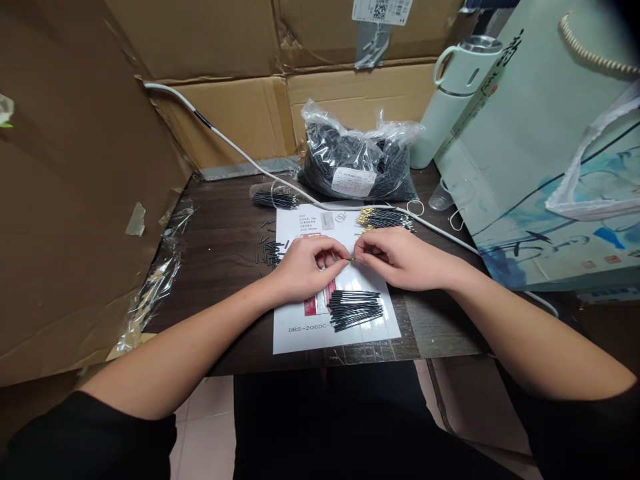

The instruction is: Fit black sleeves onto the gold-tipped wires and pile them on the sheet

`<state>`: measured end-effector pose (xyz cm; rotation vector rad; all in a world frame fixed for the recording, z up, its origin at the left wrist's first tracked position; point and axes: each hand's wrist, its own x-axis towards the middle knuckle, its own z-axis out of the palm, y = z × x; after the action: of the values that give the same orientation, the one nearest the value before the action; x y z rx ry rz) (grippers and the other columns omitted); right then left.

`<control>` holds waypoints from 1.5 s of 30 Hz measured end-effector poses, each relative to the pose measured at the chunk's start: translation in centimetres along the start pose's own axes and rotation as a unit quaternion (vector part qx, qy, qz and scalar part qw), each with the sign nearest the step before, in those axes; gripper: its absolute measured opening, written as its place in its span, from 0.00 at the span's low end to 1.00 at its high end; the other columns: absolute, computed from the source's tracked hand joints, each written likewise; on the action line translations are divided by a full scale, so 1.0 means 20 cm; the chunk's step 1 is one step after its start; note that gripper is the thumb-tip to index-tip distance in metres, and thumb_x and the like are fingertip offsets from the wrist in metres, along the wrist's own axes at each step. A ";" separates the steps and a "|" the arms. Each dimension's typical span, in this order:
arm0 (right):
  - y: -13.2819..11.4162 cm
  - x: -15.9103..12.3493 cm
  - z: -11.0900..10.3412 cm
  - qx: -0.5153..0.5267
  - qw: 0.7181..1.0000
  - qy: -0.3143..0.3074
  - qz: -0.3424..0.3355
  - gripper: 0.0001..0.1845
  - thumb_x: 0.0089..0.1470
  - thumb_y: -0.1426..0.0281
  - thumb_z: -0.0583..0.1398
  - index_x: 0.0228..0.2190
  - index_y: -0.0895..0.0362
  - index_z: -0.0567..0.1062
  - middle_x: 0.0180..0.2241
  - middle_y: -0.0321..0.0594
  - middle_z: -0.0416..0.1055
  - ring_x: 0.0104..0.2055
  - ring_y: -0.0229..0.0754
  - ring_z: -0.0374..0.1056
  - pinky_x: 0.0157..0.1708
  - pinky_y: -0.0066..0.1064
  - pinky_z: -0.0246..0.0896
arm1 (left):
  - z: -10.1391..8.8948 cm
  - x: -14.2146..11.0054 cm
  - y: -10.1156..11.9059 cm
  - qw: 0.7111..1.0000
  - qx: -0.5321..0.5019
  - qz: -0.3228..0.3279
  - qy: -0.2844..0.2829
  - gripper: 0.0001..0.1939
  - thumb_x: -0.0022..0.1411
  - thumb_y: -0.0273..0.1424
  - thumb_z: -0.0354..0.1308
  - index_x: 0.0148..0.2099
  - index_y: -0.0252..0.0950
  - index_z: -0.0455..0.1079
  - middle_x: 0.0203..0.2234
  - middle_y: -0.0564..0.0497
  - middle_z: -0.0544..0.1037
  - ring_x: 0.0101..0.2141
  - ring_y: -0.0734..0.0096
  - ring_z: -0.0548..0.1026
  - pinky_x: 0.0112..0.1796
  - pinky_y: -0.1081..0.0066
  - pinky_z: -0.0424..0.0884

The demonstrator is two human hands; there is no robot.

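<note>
My left hand (311,268) and my right hand (400,259) meet fingertip to fingertip over the printed sheet (295,339). Both are closed in a pinch. A sliver of a thin, dark piece (352,259) shows between them; the fingers hide the rest. Just below lies a neat row of thin black sticks, perhaps cut wires (355,309). Short black tubes (271,253) are scattered left of my left hand. Behind my right hand sits a bundle of black wires with gold-coloured tips (385,219).
A clear bag full of black pieces (357,160) stands at the back, beside a pale green flask (450,100). One white cable (235,148) crosses the dark table (215,267). Another black bundle (274,199) lies back left. Cardboard (65,167) and a paper bag (565,153) flank the table.
</note>
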<state>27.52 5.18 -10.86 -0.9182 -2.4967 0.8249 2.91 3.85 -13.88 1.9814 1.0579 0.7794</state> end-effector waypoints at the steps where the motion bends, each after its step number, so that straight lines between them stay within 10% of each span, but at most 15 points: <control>1: 0.00 0.00 0.00 0.000 1.000 0.002 -0.001 0.09 0.69 0.70 0.58 0.36 0.58 0.75 0.31 0.38 0.73 0.32 0.39 0.65 0.37 0.33 0.56 | 0.00 0.00 0.00 1.000 0.002 -0.001 0.001 0.04 0.66 0.29 0.66 0.41 0.36 0.83 0.27 0.52 0.79 0.28 0.76 0.72 0.35 0.71 0.69; 45: 0.00 0.00 0.02 -0.018 0.999 0.036 -0.020 0.08 0.70 0.69 0.57 0.38 0.57 0.75 0.33 0.40 0.75 0.33 0.42 0.66 0.38 0.34 0.58 | 0.01 0.00 -0.01 0.997 -0.050 -0.054 0.019 0.11 0.64 0.36 0.68 0.44 0.35 0.84 0.26 0.51 0.78 0.27 0.75 0.70 0.31 0.72 0.67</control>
<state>27.26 5.06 -11.22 -0.8896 -2.4674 0.7231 2.94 3.86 -14.19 1.8175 1.1167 0.7987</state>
